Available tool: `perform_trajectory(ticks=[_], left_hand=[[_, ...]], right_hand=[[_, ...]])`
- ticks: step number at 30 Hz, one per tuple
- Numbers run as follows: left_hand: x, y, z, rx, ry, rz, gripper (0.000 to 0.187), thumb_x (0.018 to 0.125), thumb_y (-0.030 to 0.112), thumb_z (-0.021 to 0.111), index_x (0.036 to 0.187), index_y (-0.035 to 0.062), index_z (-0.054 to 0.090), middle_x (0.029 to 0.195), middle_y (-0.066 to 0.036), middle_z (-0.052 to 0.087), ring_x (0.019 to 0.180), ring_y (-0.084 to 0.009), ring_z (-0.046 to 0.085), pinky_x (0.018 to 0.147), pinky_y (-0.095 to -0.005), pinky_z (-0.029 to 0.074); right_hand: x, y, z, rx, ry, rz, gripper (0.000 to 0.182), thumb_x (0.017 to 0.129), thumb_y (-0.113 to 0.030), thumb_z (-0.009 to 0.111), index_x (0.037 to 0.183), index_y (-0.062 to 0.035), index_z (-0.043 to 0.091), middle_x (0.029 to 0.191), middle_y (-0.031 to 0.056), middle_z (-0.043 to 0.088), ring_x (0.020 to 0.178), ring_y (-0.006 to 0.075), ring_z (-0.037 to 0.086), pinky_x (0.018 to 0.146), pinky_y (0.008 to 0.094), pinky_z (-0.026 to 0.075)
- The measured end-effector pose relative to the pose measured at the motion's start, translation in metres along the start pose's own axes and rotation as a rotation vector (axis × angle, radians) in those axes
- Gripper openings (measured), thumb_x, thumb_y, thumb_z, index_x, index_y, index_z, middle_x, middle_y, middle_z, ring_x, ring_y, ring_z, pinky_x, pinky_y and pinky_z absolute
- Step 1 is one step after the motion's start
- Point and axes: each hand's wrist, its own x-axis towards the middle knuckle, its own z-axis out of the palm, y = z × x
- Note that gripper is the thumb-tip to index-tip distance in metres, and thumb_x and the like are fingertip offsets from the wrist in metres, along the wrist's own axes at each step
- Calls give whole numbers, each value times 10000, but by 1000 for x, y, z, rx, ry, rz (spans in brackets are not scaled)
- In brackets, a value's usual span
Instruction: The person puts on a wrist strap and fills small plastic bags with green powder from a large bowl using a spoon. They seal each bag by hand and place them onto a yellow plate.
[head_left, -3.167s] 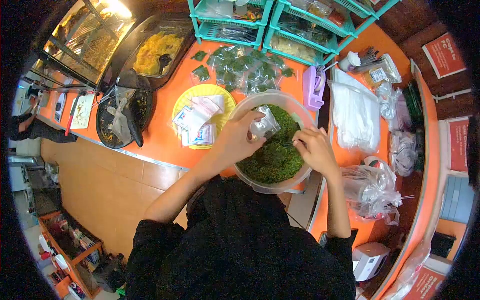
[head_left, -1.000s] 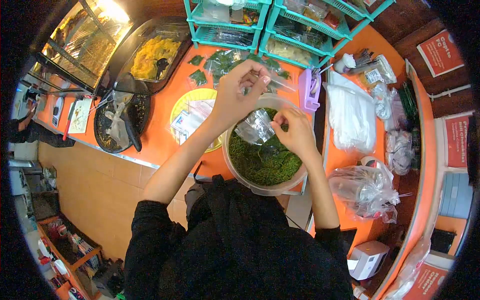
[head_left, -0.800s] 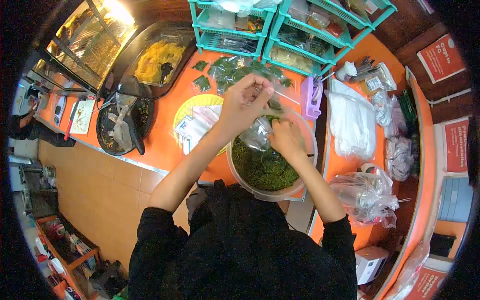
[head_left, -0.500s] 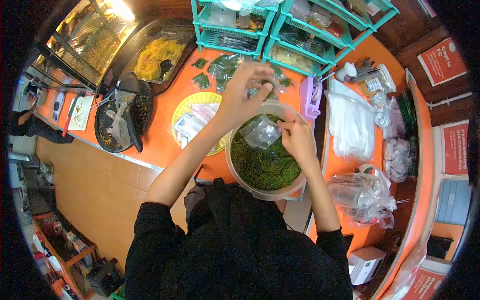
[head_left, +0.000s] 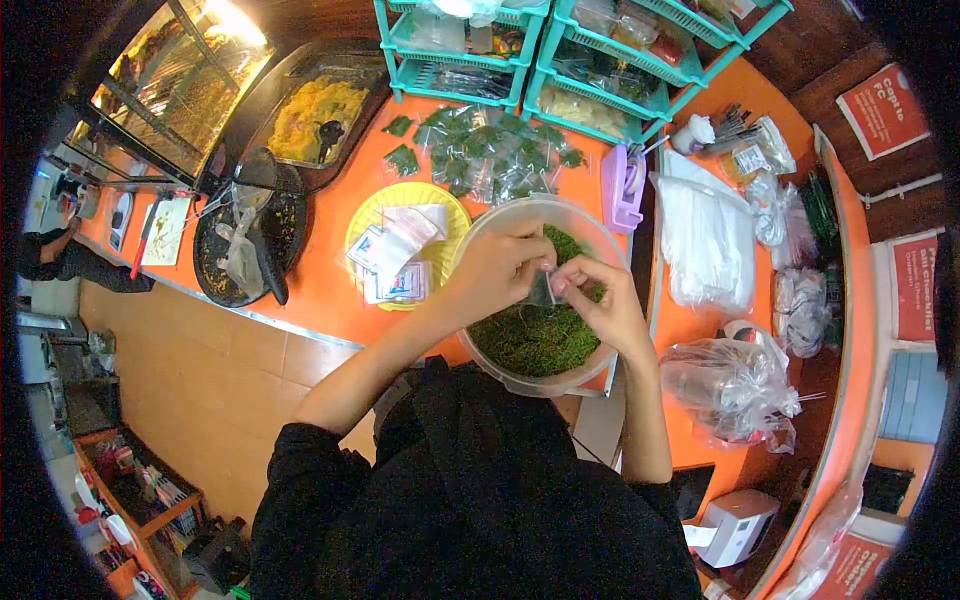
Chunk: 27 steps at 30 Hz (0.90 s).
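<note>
Both hands meet over a round clear plastic tub filled with finely chopped green herbs. Between them is a small clear plastic bag, mostly covered by the fingers. My left hand pinches the bag from the left, its fingers bent at the top. From the right, my right hand grips the bag's other side between thumb and fingers. Behind the tub, many small bags of green herbs lie spread on the orange counter. A yellow basket with flat clear bags and printed packs stands left of the tub.
Teal racks stand at the back, beside a purple tape dispenser. A stack of white plastic bags lies to the right. On the left are a dark pan and a tray of yellow food. Another person is at far left.
My left hand has come down from above the small herb bags to the bag at my right hand. The bag, earlier spread flat over the tub, is now gathered between both hands.
</note>
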Motion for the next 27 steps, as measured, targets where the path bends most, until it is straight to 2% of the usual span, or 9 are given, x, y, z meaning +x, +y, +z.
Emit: perform_trajectory(ticks=[7,10,12,15,18,19,21,23,27], left_hand=[[-4,34,25,-282,365,-139,210,880,125,728,1017,51,588,947,-141,542,794,-248,600,681,-379,464],[-14,27,22,-69,234,-311,202,923,190,723,945,32,599,870,-116,592,725,-191,597,632,-341,463],[-18,20,18,-354,-75,-308,215,953,190,683,875,5,606,725,-89,616,623,-162,603,558,-341,459],[-18,15,14,-665,-153,-545,233,967,172,652,833,-17,629,612,-91,604,553,-160,621,513,-367,467],[-16,19,4,-544,-287,-575,242,991,202,620,917,-26,652,737,-142,660,647,-234,672,611,-380,515],[-18,17,8,-543,-286,-573,242,991,202,620,917,-26,652,737,-142,660,647,-234,672,611,-380,515],[-24,14,19,-39,-72,-37,249,998,196,600,908,-30,650,726,-197,651,628,-313,667,612,-411,521],[-25,16,19,-124,-68,-77,233,988,181,605,902,-31,648,719,-209,646,631,-342,662,614,-423,521],[-17,33,3,-237,-130,-245,170,951,133,625,888,-24,647,709,-198,650,631,-348,666,610,-432,522]], right_hand=[[-8,6,11,155,24,158,60,848,14,697,848,-23,649,693,-36,586,642,24,512,575,229,383],[-10,9,12,108,32,138,66,854,30,674,845,-28,646,679,-42,567,603,21,481,539,228,346],[-11,2,10,241,-7,225,68,858,35,667,846,-27,643,679,-39,570,592,24,480,531,228,345],[-12,1,6,421,-88,334,62,874,29,653,846,-24,637,685,-34,579,573,30,487,514,233,349],[-14,7,10,286,-87,293,42,883,2,648,857,-16,620,677,-11,580,564,57,516,512,259,379],[-15,8,13,102,-48,223,45,880,-15,650,867,-11,608,665,10,575,562,83,538,519,280,403],[-15,-5,17,-49,-42,142,65,871,-24,652,880,-6,590,659,40,563,568,120,551,536,299,422],[-16,-9,16,-156,-48,59,126,836,-22,655,899,0,547,653,112,528,583,203,565,576,335,450],[-20,-1,19,2,-14,82,112,856,-30,653,922,-5,566,658,97,540,587,179,555,577,320,443]])
